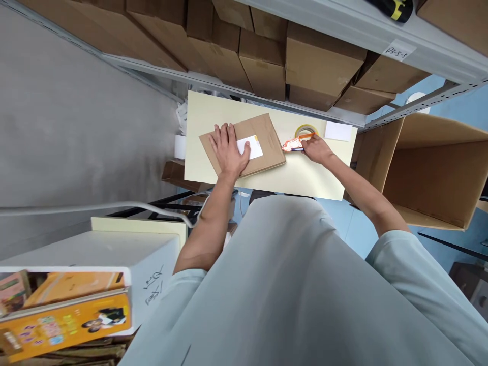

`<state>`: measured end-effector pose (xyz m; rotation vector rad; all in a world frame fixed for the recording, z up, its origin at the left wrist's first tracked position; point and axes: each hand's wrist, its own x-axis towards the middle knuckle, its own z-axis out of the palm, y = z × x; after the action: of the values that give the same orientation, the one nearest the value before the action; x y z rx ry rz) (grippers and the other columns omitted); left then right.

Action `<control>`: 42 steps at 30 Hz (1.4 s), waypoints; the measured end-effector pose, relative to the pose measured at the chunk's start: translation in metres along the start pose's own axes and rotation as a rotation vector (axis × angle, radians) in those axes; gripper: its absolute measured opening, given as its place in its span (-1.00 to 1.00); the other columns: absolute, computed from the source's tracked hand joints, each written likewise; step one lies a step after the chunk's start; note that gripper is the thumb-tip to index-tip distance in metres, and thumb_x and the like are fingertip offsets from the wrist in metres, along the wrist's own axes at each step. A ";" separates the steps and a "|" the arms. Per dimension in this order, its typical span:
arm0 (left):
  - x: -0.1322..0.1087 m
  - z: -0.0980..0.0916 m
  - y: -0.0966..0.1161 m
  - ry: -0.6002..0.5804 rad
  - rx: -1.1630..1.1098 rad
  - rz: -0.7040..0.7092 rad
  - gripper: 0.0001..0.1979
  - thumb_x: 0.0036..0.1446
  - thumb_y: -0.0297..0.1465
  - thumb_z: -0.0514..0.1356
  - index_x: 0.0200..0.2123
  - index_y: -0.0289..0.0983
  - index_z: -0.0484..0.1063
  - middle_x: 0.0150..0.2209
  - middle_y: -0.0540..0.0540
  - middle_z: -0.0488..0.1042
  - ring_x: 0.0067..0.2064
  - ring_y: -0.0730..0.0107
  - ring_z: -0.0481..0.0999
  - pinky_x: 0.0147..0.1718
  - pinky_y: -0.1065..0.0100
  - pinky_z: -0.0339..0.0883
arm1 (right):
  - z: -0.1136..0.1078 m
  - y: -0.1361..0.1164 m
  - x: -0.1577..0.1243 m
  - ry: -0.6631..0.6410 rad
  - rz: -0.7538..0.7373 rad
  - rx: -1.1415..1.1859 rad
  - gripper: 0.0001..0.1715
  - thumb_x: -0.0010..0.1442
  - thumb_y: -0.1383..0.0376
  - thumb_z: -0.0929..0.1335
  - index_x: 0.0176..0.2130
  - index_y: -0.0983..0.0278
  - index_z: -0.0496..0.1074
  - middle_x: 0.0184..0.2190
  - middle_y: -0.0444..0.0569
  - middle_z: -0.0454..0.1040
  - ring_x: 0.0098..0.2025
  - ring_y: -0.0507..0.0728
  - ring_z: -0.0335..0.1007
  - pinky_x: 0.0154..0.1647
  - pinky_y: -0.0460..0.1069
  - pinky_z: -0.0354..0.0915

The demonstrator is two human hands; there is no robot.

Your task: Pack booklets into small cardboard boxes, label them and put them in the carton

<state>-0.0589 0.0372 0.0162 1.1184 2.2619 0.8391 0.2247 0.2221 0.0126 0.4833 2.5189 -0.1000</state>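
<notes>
A flat brown cardboard box (263, 129) lies at a slant on the pale table (213, 109), with a white label (254, 147) on its top. My left hand (229, 150) rests flat on the box, fingers spread, its thumb over part of the label. To the right of the box, my right hand (317, 149) is closed around one end of an orange-and-white object (294, 144) with a dark, slim edge; its exact kind is unclear. The object's far end comes close to the box's right side. Just behind it lies a yellowish roll of tape (306, 128).
White paper (338, 131) lies at the table's right end. Beyond the table, a metal shelf (339, 30) holds several cardboard boxes (320, 61). A large open carton (430, 168) stands at right. At lower left is a white box (152, 254) with orange packages (68, 320).
</notes>
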 end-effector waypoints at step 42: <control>-0.072 0.050 0.009 -0.549 0.246 0.800 -0.63 0.54 -0.24 0.07 0.12 -0.34 0.56 0.34 -0.39 0.50 0.56 -0.09 0.22 0.56 -0.27 0.09 | 0.029 -0.004 -0.061 0.052 0.002 0.085 -0.50 0.57 0.22 0.17 0.14 0.59 0.41 -0.08 0.42 0.67 -0.07 0.37 0.57 0.14 0.15 0.12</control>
<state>0.0180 -0.0019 -0.0017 2.1223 1.4651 0.4215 0.2856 0.1936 0.0220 0.5291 2.5724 -0.1968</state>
